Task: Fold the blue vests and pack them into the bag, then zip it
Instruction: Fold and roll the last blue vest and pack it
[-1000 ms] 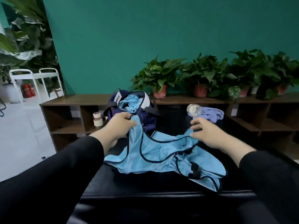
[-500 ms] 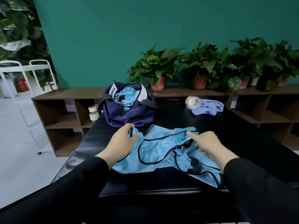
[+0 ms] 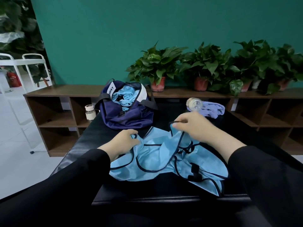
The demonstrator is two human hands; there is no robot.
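- Over at the left edge, one small white-capped jar [image 3: 90, 112] stands on the shelf unit [image 3: 65, 92], just beside the black table [image 3: 91, 133]; it has no part in the job.
- One navy bag [image 3: 129, 110] sits at the far side of the table, mouth unzipped, with rolled blue vests [image 3: 125, 99] already inside. I make out at least two bundles but cannot count them for sure.
- Her left hand [image 3: 121, 141] pinches the dark-trimmed edge of the one loose vest [image 3: 164, 161], which lies crumpled on the table in front of the bag.
- Her right hand [image 3: 195, 125] pinches another trimmed strap of the same vest and lifts it a little off the table.
- To fold it well, I would say she should pull the two held points apart until the cloth is taut, lay it flat with the straps matched, then fold or roll it tight like those in the bag.
- This thin, slippery fabric will likely slide, so smoothing each fold by palm should help.
- Farther right, one clear bottle [image 3: 194, 104] lies against one lilac cloth [image 3: 213, 109].
- Behind, four or so potted plants [image 3: 157, 66] line the shelf top.
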